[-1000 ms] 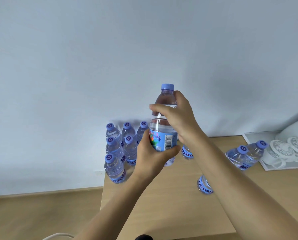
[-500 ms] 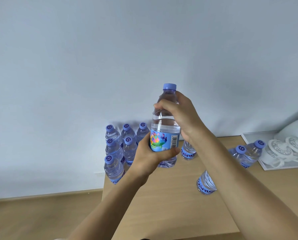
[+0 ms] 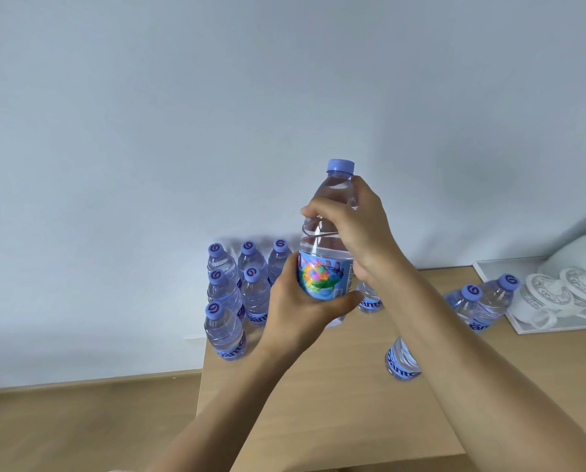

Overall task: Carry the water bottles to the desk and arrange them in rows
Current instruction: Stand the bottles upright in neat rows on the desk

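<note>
Clear plastic with a lilac screw cap and a rainbow-printed blue label: that is the water bottle (image 3: 325, 253) held upright in the air over the far part of the pale wooden desk (image 3: 335, 403). The left hand (image 3: 298, 311) wraps its fingers and thumb round the labelled lower body, and the right hand (image 3: 356, 233) curls round the shoulder just under the cap, so both hands grasp this one bottle.

At the far left corner of the desk stands a group of six matching small clear bottles with lilac caps (image 3: 237, 294), set close together in partial rows: three along the wall, two in front of them, one nearest. Others stand apart: one partly hidden bottle behind the right wrist (image 3: 370, 301), one near bottle half covered by the right forearm (image 3: 400, 362), and a pair of bottles at the far right (image 3: 479, 304) just beside a white tray of white lidded crockery (image 3: 557, 301).

The step in hand appears to be placing this bottle into the arrangement. The next move probably calls for lowering it upright into a gap beside the group, most likely right of the two-bottle row, without knocking its neighbours. The stray bottles on the right would then need gathering.
</note>
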Action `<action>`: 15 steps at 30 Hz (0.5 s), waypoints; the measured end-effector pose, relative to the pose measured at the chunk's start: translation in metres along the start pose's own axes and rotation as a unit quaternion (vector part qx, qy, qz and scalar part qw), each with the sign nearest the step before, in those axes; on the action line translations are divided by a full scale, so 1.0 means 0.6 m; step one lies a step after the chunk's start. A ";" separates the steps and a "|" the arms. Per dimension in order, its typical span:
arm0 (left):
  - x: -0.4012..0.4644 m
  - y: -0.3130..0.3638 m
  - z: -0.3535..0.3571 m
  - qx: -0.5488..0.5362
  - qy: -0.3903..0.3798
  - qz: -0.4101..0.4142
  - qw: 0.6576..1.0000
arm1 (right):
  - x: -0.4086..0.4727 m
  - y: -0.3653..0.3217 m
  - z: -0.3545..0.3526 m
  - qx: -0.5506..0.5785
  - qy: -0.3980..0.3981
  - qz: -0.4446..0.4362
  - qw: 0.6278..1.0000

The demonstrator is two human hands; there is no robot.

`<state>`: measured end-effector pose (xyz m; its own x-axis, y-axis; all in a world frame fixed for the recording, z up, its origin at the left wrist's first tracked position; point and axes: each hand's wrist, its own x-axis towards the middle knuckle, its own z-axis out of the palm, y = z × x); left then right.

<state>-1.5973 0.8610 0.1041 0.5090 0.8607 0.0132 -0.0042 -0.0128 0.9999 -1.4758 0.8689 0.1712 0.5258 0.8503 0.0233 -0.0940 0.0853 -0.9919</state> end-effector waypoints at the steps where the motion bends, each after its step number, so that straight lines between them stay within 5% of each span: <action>1: 0.000 0.002 -0.001 -0.005 -0.006 -0.007 1.000 | 0.001 -0.001 -0.002 0.014 -0.009 0.005 1.000; 9: 0.003 0.008 -0.016 -0.109 -0.100 -0.055 0.988 | 0.008 -0.006 -0.018 0.062 -0.085 0.021 0.994; 15: 0.002 0.005 -0.015 -0.092 -0.063 -0.046 0.993 | 0.002 -0.008 -0.017 0.017 -0.071 0.029 0.997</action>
<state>-1.6046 0.8663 0.1071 0.6181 0.7832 -0.0678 -0.1036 0.1666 0.9806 -1.4659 0.8641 0.1744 0.3937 0.9191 -0.0146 -0.1504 0.0487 -0.9874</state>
